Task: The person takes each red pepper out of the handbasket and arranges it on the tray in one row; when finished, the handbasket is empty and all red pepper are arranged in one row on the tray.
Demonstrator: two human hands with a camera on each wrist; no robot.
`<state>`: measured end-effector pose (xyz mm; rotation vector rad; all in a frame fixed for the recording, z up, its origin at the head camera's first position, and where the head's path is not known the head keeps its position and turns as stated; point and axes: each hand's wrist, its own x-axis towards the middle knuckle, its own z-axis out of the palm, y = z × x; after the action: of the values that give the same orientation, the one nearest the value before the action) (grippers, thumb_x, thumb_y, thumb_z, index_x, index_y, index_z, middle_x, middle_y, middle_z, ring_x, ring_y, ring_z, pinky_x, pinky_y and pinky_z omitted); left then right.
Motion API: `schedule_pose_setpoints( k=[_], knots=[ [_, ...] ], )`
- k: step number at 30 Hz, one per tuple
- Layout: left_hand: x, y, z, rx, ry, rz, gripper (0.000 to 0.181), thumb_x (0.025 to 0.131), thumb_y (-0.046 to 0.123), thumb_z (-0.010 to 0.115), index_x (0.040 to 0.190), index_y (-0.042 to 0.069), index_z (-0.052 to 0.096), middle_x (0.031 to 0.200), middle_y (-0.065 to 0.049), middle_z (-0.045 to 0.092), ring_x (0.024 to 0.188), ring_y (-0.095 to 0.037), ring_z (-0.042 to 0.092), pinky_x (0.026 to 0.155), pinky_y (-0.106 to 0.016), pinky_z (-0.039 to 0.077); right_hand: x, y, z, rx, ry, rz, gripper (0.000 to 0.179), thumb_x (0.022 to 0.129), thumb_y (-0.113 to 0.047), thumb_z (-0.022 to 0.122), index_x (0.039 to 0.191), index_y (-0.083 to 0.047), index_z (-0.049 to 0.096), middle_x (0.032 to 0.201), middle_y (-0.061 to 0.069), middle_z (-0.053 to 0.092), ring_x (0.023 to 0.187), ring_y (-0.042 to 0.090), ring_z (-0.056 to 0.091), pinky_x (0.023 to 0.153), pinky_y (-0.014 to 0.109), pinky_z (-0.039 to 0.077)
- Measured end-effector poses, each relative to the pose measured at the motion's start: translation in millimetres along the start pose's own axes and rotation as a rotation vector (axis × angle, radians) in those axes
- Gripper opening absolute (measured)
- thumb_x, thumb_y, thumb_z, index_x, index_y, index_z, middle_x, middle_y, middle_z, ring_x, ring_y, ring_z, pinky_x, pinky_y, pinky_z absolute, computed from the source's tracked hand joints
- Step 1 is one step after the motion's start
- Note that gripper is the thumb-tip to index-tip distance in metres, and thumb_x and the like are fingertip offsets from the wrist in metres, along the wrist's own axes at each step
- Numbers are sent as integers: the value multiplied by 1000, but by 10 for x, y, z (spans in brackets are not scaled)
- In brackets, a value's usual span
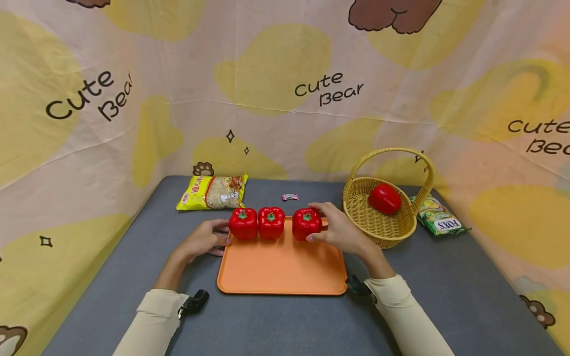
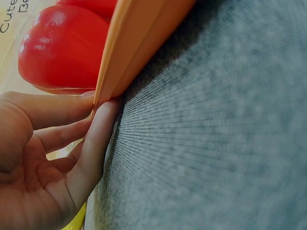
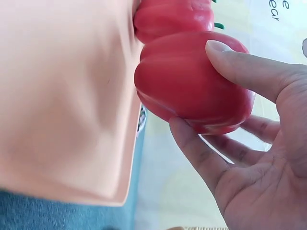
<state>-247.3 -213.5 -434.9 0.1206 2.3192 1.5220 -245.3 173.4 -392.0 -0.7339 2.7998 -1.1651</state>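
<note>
An orange tray (image 1: 283, 271) lies in front of me with two red bell peppers (image 1: 243, 227) side by side at its far left, stems up. With thumb and fingers, my left hand (image 1: 201, 241) pinches the tray's left rim (image 2: 111, 62). My right hand (image 1: 342, 230) grips a third red bell pepper (image 1: 307, 228) over the far right part of the tray. In the right wrist view, thumb and fingers wrap this pepper (image 3: 192, 81) from opposite sides, and another pepper (image 3: 172, 19) shows beyond it.
To the right stands a wicker basket (image 1: 382, 241) with a tall handle and one red bell pepper (image 1: 385, 199) inside. Behind it lies a green packet (image 1: 441, 215). A yellow food bag (image 1: 213, 193) and a small pink wrapped candy (image 1: 290, 197) lie at the back.
</note>
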Motion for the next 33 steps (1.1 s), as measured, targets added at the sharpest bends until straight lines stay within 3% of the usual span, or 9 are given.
schedule_pose_setpoints(
  k=[8, 25, 33],
  knots=[
    [-9, 9, -8, 5, 3, -2, 64, 99, 8, 67, 156, -8, 41, 147, -30, 53, 117, -33, 68, 80, -40, 67, 43, -5, 78, 0, 5, 7, 83, 83, -20, 92, 154, -7, 52, 135, 14, 57, 126, 34, 57, 103, 54, 55],
    [11, -10, -2, -1, 2, 2, 66, 97, 7, 69, 155, -8, 41, 146, -30, 52, 115, -32, 69, 79, -40, 67, 40, 35, 168, 2, -33, 51, 88, 83, -25, 92, 158, -11, 48, 140, 13, 55, 132, 33, 54, 110, 58, 50],
    [-6, 3, 3, -1, -1, 12, 66, 98, 7, 68, 155, -9, 41, 145, -30, 52, 116, -33, 69, 78, -40, 67, 27, 22, 156, 38, -38, 61, 88, 85, -17, 90, 160, -12, 44, 145, 14, 53, 135, 35, 57, 111, 56, 52]
  ],
)
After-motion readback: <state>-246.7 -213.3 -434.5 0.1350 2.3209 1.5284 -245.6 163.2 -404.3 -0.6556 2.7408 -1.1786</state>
